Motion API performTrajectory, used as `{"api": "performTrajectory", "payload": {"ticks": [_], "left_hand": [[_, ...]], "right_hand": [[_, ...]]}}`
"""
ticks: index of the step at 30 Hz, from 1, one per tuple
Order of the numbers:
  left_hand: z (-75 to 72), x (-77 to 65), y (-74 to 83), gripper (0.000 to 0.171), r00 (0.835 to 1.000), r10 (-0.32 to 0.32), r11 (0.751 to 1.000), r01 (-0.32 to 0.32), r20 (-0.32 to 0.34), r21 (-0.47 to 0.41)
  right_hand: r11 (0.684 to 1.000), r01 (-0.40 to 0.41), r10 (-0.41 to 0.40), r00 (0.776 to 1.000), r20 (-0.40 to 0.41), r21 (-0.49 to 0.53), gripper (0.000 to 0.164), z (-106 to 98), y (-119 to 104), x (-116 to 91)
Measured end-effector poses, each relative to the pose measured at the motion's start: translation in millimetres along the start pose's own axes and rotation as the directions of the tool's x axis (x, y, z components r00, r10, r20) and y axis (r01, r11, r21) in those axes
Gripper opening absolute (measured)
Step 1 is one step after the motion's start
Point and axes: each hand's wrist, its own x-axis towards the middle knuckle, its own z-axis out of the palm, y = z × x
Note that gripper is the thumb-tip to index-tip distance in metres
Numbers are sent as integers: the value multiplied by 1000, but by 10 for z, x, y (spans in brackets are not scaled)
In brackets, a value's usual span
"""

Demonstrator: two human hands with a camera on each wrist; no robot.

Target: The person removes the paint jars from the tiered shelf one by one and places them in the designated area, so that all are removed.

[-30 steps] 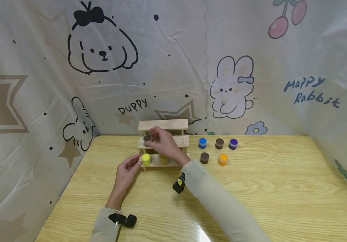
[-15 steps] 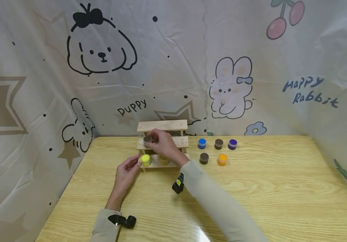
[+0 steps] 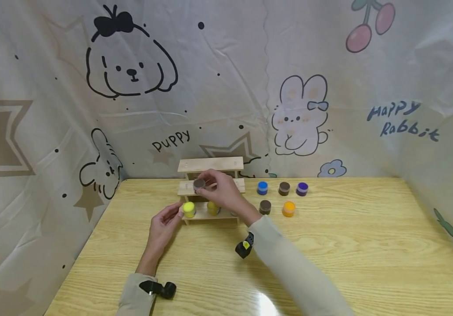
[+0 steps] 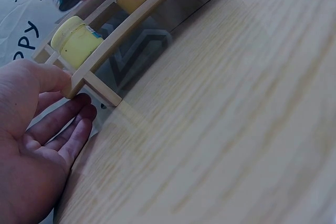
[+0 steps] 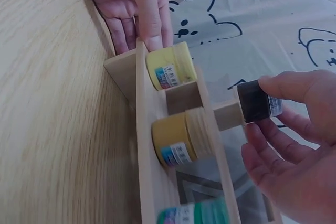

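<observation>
1. Right grip (image 3: 226, 192) and dark jar (image 3: 199, 184) shifted slightly right since earlier frame.
2. Right grip: fingers pinched on dark jar, at middle tier (image 3: 187, 188) of wooden rack (image 3: 210, 164).
3. Left grip (image 3: 164, 224): thumb, fingers loosely pinching rack's lower left end, beside yellow jar (image 3: 188, 210).

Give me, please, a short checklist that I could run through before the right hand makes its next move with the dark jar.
1. Right hand holding the dark jar: ok, pinched between thumb and fingers.
2. Dark jar upright: ok, roughly.
3. Bare wood on the middle shelf: ok, visible left of the dark jar.
4. Dark jar resting on that shelf: cannot tell.
5. Left hand gripping the stand firmly: cannot tell; it is at the left end of the bottom shelf.
6. Yellow jar and mustard jar upright: ok.
</observation>
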Motion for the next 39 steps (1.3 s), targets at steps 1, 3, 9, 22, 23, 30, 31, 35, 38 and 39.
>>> {"api": "performTrajectory", "payload": {"ticks": [1,3,9,22,23,30,31,35,38,39], "left_hand": [[0,-2,5,35,1000,-1,1000,1,1,-4],[0,-6,16,35,1000,-2,1000,2,5,-13],[5,-16,27,35,1000,-19,1000,19,11,-22],[16,-14,32,35,1000,-20,1000,20,1,-23],[13,-14,28,35,1000,-21,1000,21,3,-22],[1,-18,13,35,1000,-15,999,15,8,-28],[0,-17,11,35,1000,-14,999,14,8,-30],[-3,-18,6,35,1000,-14,999,15,7,-32],[-3,-16,10,35,1000,-16,999,16,5,-34],[0,-14,10,36,1000,-16,999,16,6,-34]], "right_hand": [[1000,11,-11,1000,-1,4,32,-25,2,-22],[999,32,-32,999,-5,13,31,-72,18,-58],[999,43,-43,999,-24,24,29,-231,93,-179],[997,58,-55,997,-53,43,32,-602,137,-516],[997,59,-57,997,-56,45,33,-625,136,-543],[997,72,-69,993,-91,32,35,-802,115,-752],[997,73,-70,993,-97,27,34,-831,120,-783],[998,67,-64,990,-122,20,34,-955,158,-904],[998,48,-44,990,-134,31,36,-1049,175,-993],[999,39,-34,990,-139,30,37,-1080,182,-1023]]}}
